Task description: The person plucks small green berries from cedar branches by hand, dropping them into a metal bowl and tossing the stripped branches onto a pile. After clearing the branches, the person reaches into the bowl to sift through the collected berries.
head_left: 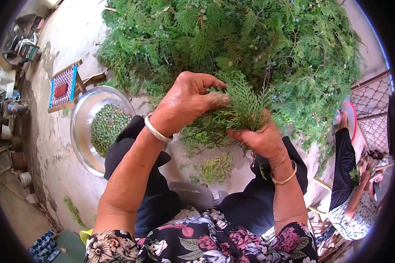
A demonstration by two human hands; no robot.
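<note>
In front of me my right hand (263, 136) grips a leafy cypress sprig (243, 103), its flat green fronds fanning up and to the left. My left hand (193, 101) is closed in a pinch at the left side of this sprig. Something small and pale green shows by its fingertips, too hidden to name. To the left stands a wide metal basin (81, 127) with many small round green cones (107, 129) in it. A large heap of cut cypress branches (232, 35) lies just beyond my hands, with bluish cones among the leaves.
A small woven stool (63, 85) stands beyond the basin. Loose cypress scraps (216, 168) lie on the concrete floor between my feet. At the right sits another person (355, 210), holding some greenery. Behind them is a metal lattice (377, 107). Assorted household items line the left wall.
</note>
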